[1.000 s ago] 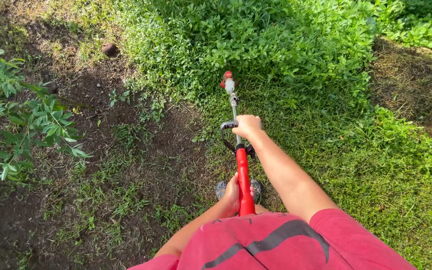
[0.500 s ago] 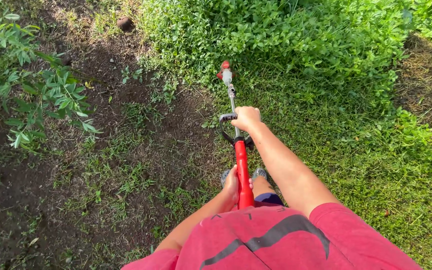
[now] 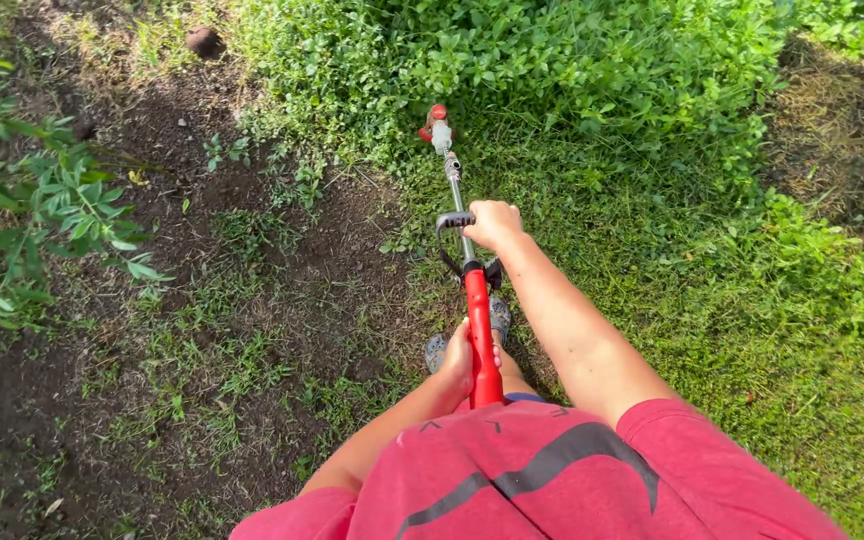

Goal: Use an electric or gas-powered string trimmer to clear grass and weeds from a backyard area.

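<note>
I hold a string trimmer with a red shaft (image 3: 481, 330) pointing away from me. My right hand (image 3: 493, 224) is closed on its black loop handle (image 3: 452, 222) halfway down the metal tube. My left hand (image 3: 460, 362) grips the red rear part close to my red shirt (image 3: 532, 480). The trimmer's red and white head (image 3: 436, 124) sits low at the edge of a thick patch of leafy green weeds (image 3: 572, 70). My shoes (image 3: 439, 350) show just under the shaft.
Dark bare soil with sparse grass (image 3: 252, 300) lies to the left. A leafy shrub (image 3: 32, 200) stands at the far left. A brown stone (image 3: 201, 41) lies near the top. Short cut grass (image 3: 772, 350) covers the right side, with dry clippings (image 3: 842, 130) at the upper right.
The trimmer head has moved forward and a little left toward the weed patch. My view has shifted and my feet have stepped forward. Both hands keep their grip.
</note>
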